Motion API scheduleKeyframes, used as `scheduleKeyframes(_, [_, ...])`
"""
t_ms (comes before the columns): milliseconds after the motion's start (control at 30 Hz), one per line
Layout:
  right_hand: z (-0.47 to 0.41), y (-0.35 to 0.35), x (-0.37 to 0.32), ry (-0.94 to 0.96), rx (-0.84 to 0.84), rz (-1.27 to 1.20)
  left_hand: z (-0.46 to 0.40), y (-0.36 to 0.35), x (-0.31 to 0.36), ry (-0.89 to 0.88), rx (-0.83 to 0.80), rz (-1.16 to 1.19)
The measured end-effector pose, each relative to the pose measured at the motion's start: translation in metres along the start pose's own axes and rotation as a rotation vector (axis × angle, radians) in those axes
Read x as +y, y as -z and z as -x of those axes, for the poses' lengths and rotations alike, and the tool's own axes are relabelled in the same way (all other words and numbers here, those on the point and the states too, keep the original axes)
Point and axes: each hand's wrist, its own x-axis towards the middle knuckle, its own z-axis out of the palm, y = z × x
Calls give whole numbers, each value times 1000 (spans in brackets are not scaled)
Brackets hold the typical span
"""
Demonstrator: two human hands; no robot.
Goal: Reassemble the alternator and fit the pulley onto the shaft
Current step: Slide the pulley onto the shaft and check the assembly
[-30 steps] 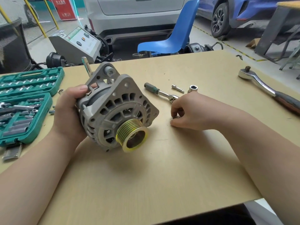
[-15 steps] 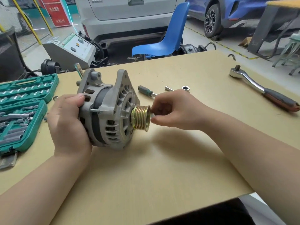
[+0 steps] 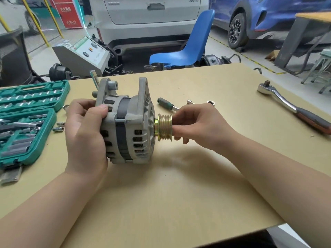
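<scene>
Alternator (image 3: 125, 126) rests on the tan desk (image 3: 161, 203) in the near-centre area, shaft axis horizontal and pulley end facing right. Left hand (image 3: 86, 133) grips the rear housing, thumb over the top edge and palm against the end cover. Brass-coloured grooved pulley (image 3: 163, 127) sits on the shaft, just beside the front housing. Right hand (image 3: 195, 124) is at the outer face of the pulley, fingers curled around its end; whether a small part is held between the fingertips cannot be determined.

To the left, an open green socket set case (image 3: 26, 122) lies on the desk, with loose sockets (image 3: 59, 127) between it and the left hand. Beyond the right hand lie a green-handled driver (image 3: 166, 103) and a single socket (image 3: 211, 102). A large chrome ratchet (image 3: 290, 106) with a dark handle lies well apart on the right. Past the far desk edge stand a blue chair (image 3: 193, 43), a grey machine (image 3: 84, 54), a white vehicle (image 3: 148, 17) and a blue vehicle (image 3: 259, 17).
</scene>
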Motion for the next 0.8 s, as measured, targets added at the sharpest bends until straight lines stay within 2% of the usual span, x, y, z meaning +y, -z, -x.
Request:
scheduleKeyframes(200, [3, -3, -3, 1, 17, -18, -1, 2, 0, 24, -26, -1])
scheduleKeyframes(567, [12, -12, -4, 38, 159, -11, -1, 4, -1, 11, -41, 0])
scheduleKeyframes(667, [13, -11, -4, 48, 141, 7, -1, 3, -1, 35, -51, 68])
scheduleKeyframes(800, [12, -13, -3, 74, 128, 44, -7, 4, -2, 165, -116, 238])
